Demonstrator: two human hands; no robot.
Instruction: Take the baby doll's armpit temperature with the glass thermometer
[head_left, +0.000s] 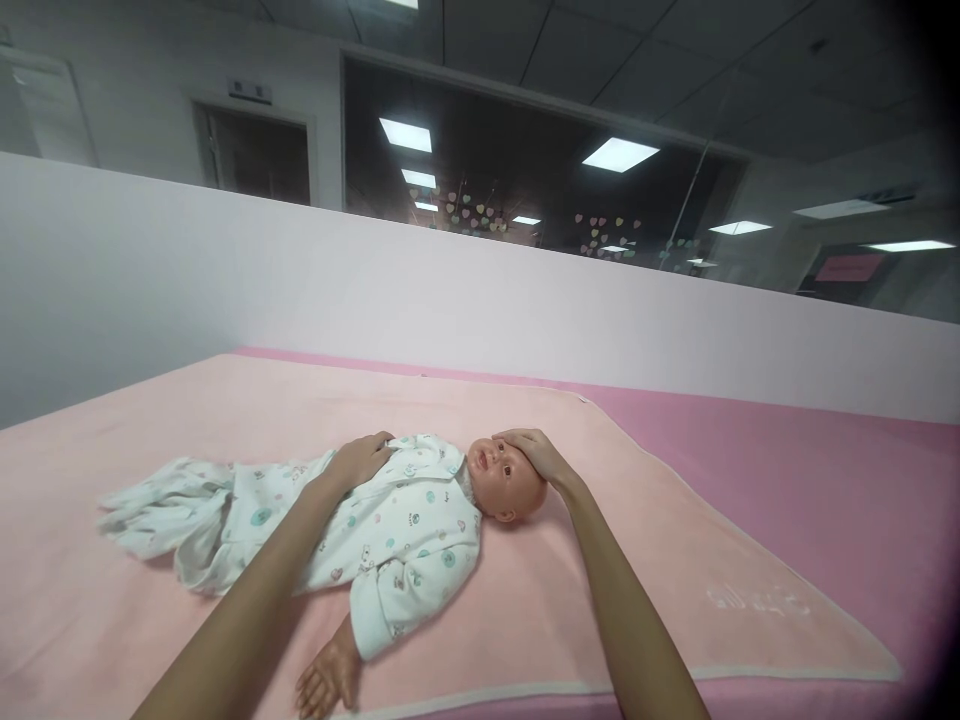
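Observation:
A baby doll [405, 530] in a white printed outfit lies on its back on a peach blanket [645, 570], head to the right and legs to the left. My left hand [361, 462] rests on the far side of the doll's belly, palm down; its fingers are partly hidden by the clothing. On top of the doll's head [517, 490], my right hand [536, 452] lies with fingers stretched over the forehead. The doll's near arm sticks out toward me, its small hand [330, 675] bare and palm up. Its far arm is hidden.
The blanket covers a pink padded surface [750, 470], with pale lettering near its right corner. A low white wall [480, 300] runs behind. Beyond it are a doorway [259, 155] and a large window [510, 150] with heart-shaped stickers and reflected ceiling lights.

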